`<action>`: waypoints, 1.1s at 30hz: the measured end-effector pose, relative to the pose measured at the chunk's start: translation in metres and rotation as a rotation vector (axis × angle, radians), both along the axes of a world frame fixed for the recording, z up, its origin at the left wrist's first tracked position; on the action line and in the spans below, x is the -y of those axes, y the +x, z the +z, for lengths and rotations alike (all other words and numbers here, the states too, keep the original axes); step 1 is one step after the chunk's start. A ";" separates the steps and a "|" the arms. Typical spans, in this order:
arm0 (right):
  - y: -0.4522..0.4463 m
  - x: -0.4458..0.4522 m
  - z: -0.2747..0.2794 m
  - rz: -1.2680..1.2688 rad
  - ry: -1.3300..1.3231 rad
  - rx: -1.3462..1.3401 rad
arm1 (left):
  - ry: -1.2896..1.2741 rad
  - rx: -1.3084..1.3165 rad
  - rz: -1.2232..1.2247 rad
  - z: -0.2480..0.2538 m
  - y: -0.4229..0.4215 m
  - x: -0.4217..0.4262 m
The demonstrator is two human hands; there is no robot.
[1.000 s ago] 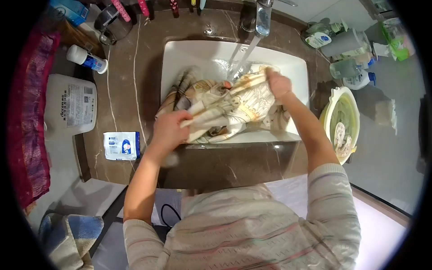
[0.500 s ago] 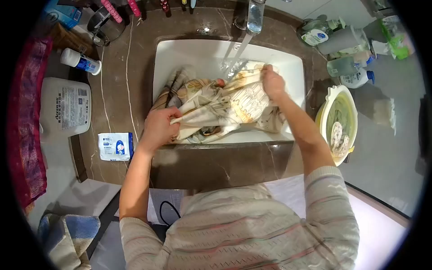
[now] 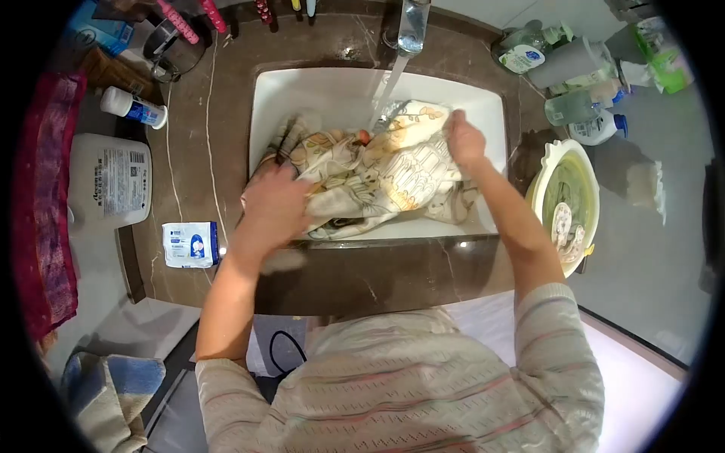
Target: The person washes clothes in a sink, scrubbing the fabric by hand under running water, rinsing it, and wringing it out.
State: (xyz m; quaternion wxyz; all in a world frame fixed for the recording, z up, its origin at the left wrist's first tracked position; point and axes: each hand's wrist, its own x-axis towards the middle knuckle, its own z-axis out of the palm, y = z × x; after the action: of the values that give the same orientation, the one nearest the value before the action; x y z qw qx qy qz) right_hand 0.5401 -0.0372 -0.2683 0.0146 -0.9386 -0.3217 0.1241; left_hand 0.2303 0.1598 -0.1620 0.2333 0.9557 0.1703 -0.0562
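Observation:
A wet patterned cloth point(image 3: 411, 170), cream with brown, grey and yellow prints, lies bunched in the white sink point(image 3: 487, 124). Water runs onto its upper part from the tap point(image 3: 412, 34). My right hand point(image 3: 466, 141) is closed on the cloth's upper right edge. At the left end of the cloth, over the front rim, is my left hand point(image 3: 276, 204). Motion smears its fingers, so its grip does not show.
A white and blue packet point(image 3: 190, 244) lies on the brown counter left of the sink. A large jug point(image 3: 113, 180) and a white bottle point(image 3: 134, 107) stand further left. On the right are a yellow-rimmed basin point(image 3: 563, 208) and several bottles point(image 3: 521, 57).
My left hand has shifted slightly up and over the cloth's left end, and the stretched fold there has slackened. My right hand stays at the upper right edge. The view has shifted slightly.

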 end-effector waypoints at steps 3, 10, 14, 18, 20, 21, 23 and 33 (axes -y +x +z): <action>-0.037 -0.003 -0.001 0.059 -0.031 -0.071 | 0.012 0.208 -0.036 -0.008 0.046 0.036; -0.126 -0.044 -0.023 0.502 0.239 -0.003 | -0.098 -0.186 -0.048 -0.064 0.065 0.052; -0.034 -0.029 -0.028 0.482 -0.105 -0.046 | -0.185 0.014 0.002 -0.003 0.020 0.022; -0.039 -0.050 -0.043 0.039 0.220 -0.473 | -0.020 -0.036 -0.014 -0.028 0.004 0.018; -0.111 -0.072 -0.002 0.108 0.466 -0.669 | 0.044 -0.128 0.055 -0.053 0.006 0.017; -0.144 -0.089 -0.010 0.181 0.275 -0.644 | 0.054 -0.158 0.060 -0.061 0.009 0.016; -0.156 -0.099 -0.019 0.353 0.007 -0.477 | 0.024 -0.235 0.083 -0.070 0.011 0.012; -0.069 -0.097 -0.015 -0.071 0.147 -0.657 | -0.078 -0.165 0.245 -0.098 0.045 0.014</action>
State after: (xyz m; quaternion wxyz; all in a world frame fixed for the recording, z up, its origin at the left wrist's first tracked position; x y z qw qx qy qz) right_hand 0.4712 0.0602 -0.2837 0.1895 -0.8554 -0.2751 0.3958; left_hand 0.2753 0.1456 -0.2597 0.2606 0.9102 0.3017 -0.1121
